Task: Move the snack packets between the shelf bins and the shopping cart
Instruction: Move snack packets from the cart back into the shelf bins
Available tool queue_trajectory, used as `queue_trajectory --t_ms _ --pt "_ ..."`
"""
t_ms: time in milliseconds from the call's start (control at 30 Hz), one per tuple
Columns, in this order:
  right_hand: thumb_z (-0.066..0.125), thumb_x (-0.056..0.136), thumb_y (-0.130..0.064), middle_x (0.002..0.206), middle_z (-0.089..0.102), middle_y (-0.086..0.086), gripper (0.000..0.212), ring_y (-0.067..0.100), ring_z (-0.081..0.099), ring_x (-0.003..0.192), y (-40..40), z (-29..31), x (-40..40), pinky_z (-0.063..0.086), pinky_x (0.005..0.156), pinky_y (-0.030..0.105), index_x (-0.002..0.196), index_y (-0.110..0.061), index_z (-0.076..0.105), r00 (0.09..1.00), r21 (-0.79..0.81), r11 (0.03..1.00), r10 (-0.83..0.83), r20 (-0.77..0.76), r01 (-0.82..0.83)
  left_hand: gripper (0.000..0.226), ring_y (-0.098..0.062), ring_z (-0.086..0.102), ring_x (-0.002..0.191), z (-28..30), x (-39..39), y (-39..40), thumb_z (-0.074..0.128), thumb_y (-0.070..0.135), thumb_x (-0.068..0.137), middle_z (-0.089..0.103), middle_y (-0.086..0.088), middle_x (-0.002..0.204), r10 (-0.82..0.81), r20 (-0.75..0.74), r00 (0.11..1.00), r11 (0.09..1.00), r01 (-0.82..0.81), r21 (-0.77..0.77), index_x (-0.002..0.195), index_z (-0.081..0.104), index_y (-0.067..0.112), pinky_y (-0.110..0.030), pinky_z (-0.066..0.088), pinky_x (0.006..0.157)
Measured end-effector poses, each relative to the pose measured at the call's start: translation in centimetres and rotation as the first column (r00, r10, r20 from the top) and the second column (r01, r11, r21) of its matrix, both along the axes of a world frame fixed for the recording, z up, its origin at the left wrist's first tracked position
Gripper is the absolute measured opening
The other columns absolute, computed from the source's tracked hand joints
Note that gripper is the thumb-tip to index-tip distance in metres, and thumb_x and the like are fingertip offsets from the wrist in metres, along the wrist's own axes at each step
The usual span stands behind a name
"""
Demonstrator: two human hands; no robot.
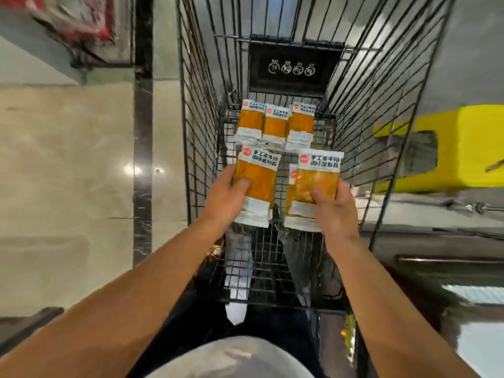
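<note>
Gripping one flat orange-and-white plastic snack packet (pixel 256 184), the left hand (pixel 227 199) hung inside the black wire shopping cart (pixel 201 126); the right hand (pixel 334 211) clasped another packet (pixel 313 184) at three o'clock.

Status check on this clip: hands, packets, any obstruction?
Left hand grips one packet; right hand grips a small stack. Both over the cart. Three packets lying inside. Nothing blocking.

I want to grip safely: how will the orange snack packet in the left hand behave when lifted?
The orange snack packet probably flexes a little; it is a flat sealed pouch. It seems light, since the left hand holds it by one edge. Its glossy film may be slippery.
</note>
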State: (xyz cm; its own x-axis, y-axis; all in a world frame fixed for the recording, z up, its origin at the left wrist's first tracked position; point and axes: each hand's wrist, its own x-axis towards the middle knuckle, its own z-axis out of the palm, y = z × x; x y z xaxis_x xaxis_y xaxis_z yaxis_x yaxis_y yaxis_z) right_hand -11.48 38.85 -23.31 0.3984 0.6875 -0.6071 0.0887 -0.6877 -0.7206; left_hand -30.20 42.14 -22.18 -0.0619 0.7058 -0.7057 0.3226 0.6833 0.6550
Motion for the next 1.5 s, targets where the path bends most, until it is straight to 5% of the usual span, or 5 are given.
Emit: queue_trajectory --t_ms 333,533,633,1033,1500 --pt "0.060 0.094 -0.020 0.111 0.073 -0.010 0.021 0.012 0.069 0.104 -13.3 9.3 -7.0 0.052 0.097 0.043 0.113 -0.030 0.063 0.954 0.202 0.933 -0.295 -0.043 0.298 0.024 -0.023 0.067 0.106 9.4 -8.0 -9.0 0.051 0.024 0.093 0.073 0.000 0.110 -0.053 0.225 0.973 0.993 0.028 0.113 0.107 0.068 0.032 -0.053 0.048 0.102" --pt "0.058 0.098 -0.014 0.106 0.074 -0.003 0.018 0.007 0.071 0.091 -22.0 12.6 -11.9 0.057 0.074 0.024 0.112 -0.023 0.064 0.849 0.228 0.818 -0.515 -0.120 0.529 0.026 -0.018 0.068 0.102 12.4 -10.5 -14.4 0.046 0.013 0.102 0.072 0.002 0.106 -0.142 0.282 0.949 0.987 0.115 0.111 0.108 0.066 0.030 -0.045 0.053 0.098" --pt "0.062 0.094 -0.022 0.108 0.074 -0.004 0.017 0.016 0.070 0.101 -25.3 13.3 -13.4 0.056 0.093 0.045 0.109 -0.029 0.065 0.800 0.223 0.770 -0.588 -0.116 0.598 0.028 -0.017 0.070 0.098 13.1 -11.0 -16.9 0.044 0.018 0.104 0.075 0.005 0.100 -0.234 0.294 0.927 0.972 0.222 0.073 0.104 0.068 0.032 -0.045 0.055 0.093" --pt "0.060 0.096 -0.017 0.099 0.073 -0.009 0.017 0.019 0.069 0.100 -46.9 15.0 -17.4 0.054 0.096 0.048 0.099 -0.033 0.064 0.427 0.300 0.387 -0.901 -0.080 0.872 0.022 -0.008 0.072 0.075 13.9 -6.3 -31.5 0.047 0.018 0.103 0.076 0.008 0.082 -0.693 0.331 0.641 0.705 0.697 0.128 0.101 0.067 0.028 -0.036 0.056 0.078" --pt "0.063 0.090 -0.028 0.101 0.074 -0.010 0.018 0.015 0.072 0.095 -75.2 15.0 -26.5 0.058 0.087 0.050 0.107 -0.034 0.064 0.014 0.330 -0.019 -0.995 -0.099 0.944 0.025 -0.021 0.073 0.087 13.6 -7.5 -59.7 0.045 0.018 0.104 0.076 -0.007 0.099 -0.798 0.436 0.417 0.480 0.876 0.040 0.115 0.068 0.020 -0.038 0.058 0.073"
